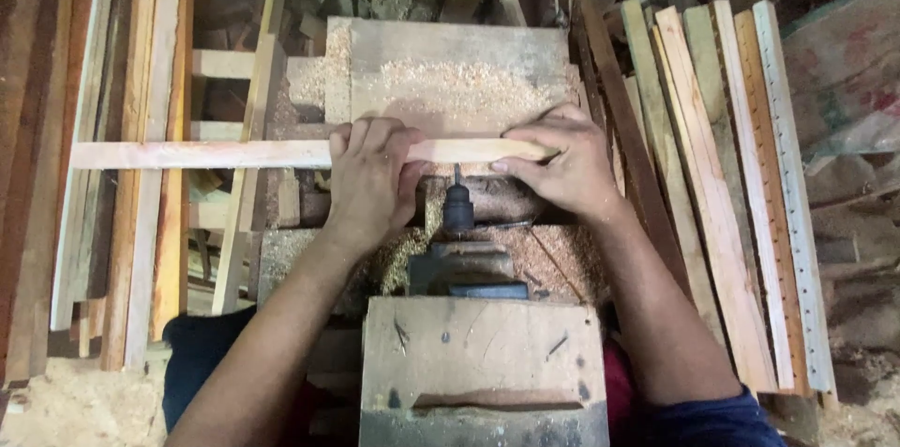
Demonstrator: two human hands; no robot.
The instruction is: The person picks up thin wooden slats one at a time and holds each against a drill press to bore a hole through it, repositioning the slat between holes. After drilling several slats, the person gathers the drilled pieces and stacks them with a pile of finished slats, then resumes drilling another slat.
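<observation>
A long pale wooden strip (206,154) lies crosswise over a sawdust-covered work table (450,63). My left hand (370,175) grips it from above near its middle. My right hand (562,166) holds its right end, fingers curled over the top. Between my hands a dark drill chuck with its bit (457,203) points at the strip's near edge. The chuck belongs to a horizontal boring machine (469,269) fixed in front of me. The bit's tip seems to touch the wood, though I cannot tell how deep it sits.
Stacks of wooden slats lean at the left (122,222) and at the right (722,203). A worn wooden box or housing (478,363) sits just below the machine. Sawdust (75,400) covers the floor, and a sack (844,81) lies at the far right.
</observation>
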